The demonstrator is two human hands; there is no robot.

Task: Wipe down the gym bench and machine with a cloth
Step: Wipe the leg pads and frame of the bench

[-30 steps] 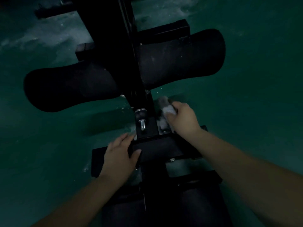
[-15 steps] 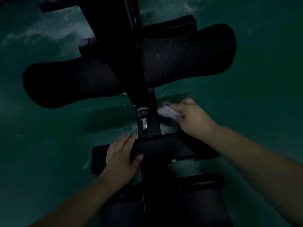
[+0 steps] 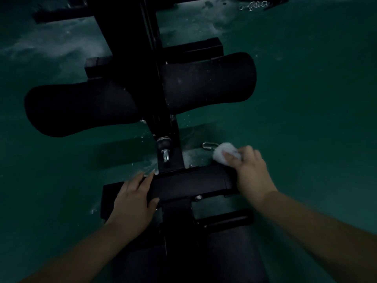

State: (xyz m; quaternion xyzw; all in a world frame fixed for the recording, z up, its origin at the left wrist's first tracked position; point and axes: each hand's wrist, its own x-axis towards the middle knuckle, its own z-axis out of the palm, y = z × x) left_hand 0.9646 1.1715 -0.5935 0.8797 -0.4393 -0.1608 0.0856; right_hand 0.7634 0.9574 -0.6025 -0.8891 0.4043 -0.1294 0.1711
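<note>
On the left, a long black foam roller pad (image 3: pixel 81 107) juts out from the black machine frame (image 3: pixel 151 82) over the green floor (image 3: pixel 51 170), and below it the left hand (image 3: pixel 132 199) lies on the left part of the black crossbar (image 3: pixel 189 184), its fingers (image 3: pixel 140 178) nearly straight over the top edge and the thumb against the near face. Right of the frame sits a second roller pad (image 3: pixel 210 80). At the crossbar's right end the right hand (image 3: pixel 251 172) grips a bunched white cloth (image 3: pixel 224 153), fingers curled round it, just beside a small metal clip (image 3: pixel 208 145) on the floor.
</note>
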